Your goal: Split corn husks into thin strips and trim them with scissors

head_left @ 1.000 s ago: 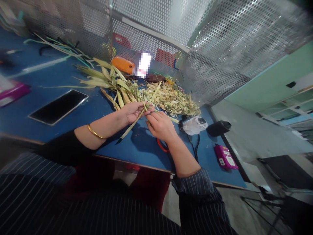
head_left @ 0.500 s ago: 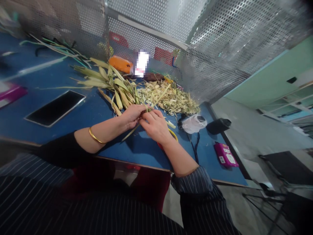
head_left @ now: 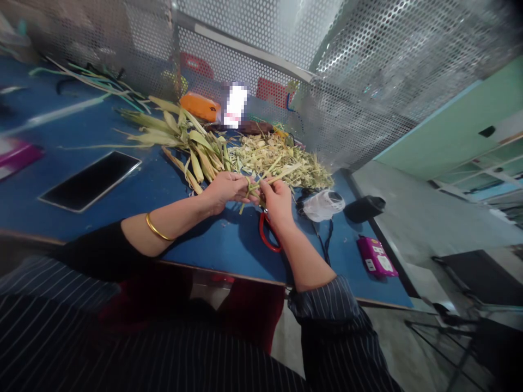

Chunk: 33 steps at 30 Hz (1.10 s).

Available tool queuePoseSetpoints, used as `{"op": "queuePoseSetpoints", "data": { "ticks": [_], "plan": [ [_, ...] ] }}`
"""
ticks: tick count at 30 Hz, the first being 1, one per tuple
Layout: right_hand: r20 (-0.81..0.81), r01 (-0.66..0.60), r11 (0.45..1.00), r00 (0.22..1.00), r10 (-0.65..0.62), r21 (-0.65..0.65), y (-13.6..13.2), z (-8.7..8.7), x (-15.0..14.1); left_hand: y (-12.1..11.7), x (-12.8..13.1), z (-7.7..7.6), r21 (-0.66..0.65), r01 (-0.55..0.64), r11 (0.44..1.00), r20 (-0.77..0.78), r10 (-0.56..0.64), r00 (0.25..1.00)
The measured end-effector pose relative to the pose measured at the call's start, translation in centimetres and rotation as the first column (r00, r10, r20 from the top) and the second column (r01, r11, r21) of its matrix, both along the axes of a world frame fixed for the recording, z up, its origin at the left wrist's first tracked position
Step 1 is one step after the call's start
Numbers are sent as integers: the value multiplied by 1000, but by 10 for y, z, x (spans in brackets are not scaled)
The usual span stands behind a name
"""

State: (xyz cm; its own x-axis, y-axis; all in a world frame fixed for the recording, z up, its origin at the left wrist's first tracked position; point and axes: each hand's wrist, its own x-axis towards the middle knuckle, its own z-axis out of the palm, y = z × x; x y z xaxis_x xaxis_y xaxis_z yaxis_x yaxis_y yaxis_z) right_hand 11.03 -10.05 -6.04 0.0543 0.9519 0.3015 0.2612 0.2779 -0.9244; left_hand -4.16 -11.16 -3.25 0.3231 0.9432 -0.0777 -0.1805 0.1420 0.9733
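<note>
My left hand (head_left: 226,191) is closed on a looped strip of corn husk (head_left: 249,188), its fingertips pinching the loop. My right hand (head_left: 279,202) pinches the same husk work from the other side, close to the left fingertips. Pale husk ends stick out beyond the right hand, over the pile of husk scraps (head_left: 312,173). Under my right wrist lies a pair of red-handled scissors (head_left: 268,235), its blades mostly hidden by the hand. A bundle of whole corn husks (head_left: 198,149) lies just beyond my left hand.
A white spool of thread (head_left: 324,206) and a black spool (head_left: 365,209) stand at right, near a purple packet (head_left: 376,256). A dark phone (head_left: 92,181) lies at left. An orange packet (head_left: 200,106) sits by the perforated metal screen (head_left: 245,57) behind the blue table.
My right hand has moved right and turned, drawing slightly apart from the left. The husk ends now point to the upper right, and the red scissors handle is uncovered.
</note>
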Motion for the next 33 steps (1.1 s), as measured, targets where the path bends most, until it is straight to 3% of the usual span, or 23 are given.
{"op": "queuePoseSetpoints", "data": {
  "ticks": [3,10,15,18,23,27,30,33],
  "plan": [
    [-208,13,990,977,-43,-144,-4,6,-4,1,-2,1,2,8,1000,14,-8,1000],
    [-295,48,989,951,-88,-140,-9,15,-7,2,-7,4,44,75,996,101,-79,992],
    [-335,-29,973,941,-51,-229,-11,16,-10,0,-3,3,95,-85,992,-34,89,995],
    [-230,-72,962,973,10,-263,-13,16,-9,2,-3,2,159,-206,966,-43,215,976],
    [167,-189,982,968,186,2,-21,17,-6,10,-8,4,177,-305,936,-51,318,947],
    [460,-385,897,850,255,215,-24,20,-2,11,-10,6,147,-332,932,-77,346,935],
    [594,-420,846,788,161,327,-25,24,0,10,-9,3,180,-259,949,-94,279,956],
    [595,-294,829,802,-57,476,-24,27,2,7,-7,1,178,-180,967,-131,205,970]
  ]
}}
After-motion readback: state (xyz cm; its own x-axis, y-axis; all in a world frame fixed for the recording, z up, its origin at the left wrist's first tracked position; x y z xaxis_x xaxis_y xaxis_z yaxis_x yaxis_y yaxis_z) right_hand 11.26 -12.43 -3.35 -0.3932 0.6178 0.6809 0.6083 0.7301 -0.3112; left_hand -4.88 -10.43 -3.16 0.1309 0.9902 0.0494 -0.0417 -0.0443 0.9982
